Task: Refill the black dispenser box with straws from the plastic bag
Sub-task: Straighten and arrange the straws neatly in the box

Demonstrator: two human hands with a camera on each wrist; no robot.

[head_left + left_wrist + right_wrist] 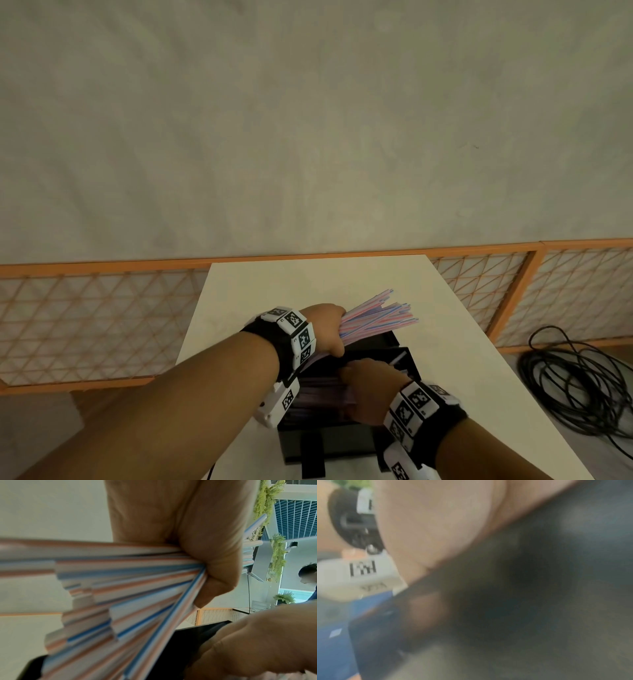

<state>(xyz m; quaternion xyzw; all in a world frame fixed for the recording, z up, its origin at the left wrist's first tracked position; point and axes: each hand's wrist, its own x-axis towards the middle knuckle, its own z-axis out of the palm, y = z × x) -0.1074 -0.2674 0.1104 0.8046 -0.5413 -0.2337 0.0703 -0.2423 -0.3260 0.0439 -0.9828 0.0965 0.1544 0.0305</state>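
the left hand [327, 329] grips a fanned bundle of striped straws [376, 317] above the black dispenser box [342, 442] near the table's [274, 284] front edge, the right hand [371, 390] rests in the box with a grip i cannot tell, and loose outer straws could slip out past the box.

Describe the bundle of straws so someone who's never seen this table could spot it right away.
Start at the white table in front of the orange lattice fence. Near its front edge sits the black dispenser box; above the box's far side, the left hand grips the bundle of straws. It fans out pink, blue and white, the only brightly striped thing there.
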